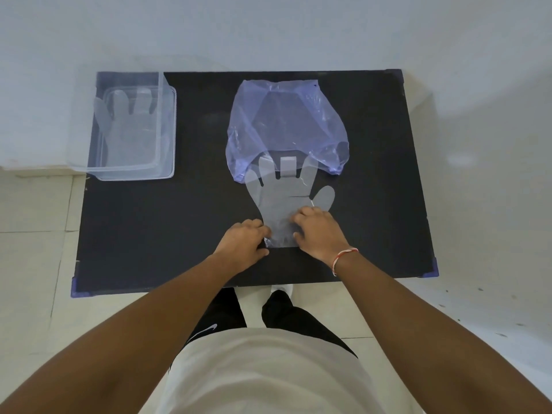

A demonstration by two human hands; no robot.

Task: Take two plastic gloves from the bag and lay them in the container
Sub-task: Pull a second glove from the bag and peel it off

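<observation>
A clear plastic glove (280, 194) lies flat on the black table (179, 234), its fingertips resting over the mouth of the translucent purple bag (283, 124). My left hand (243, 245) pinches the glove's cuff at its left corner. My right hand (318, 230) grips the cuff at its right side. Both hands rest on the table near its front middle. At the table's far left stands a clear plastic container (167, 130), and another clear glove (128, 127) lies flat inside it, fingers pointing away from me.
The table has purple corner guards (430, 268) and stands against a white wall. Pale floor tiles surround it. My legs and white shirt fill the bottom of the view, close to the table's front edge.
</observation>
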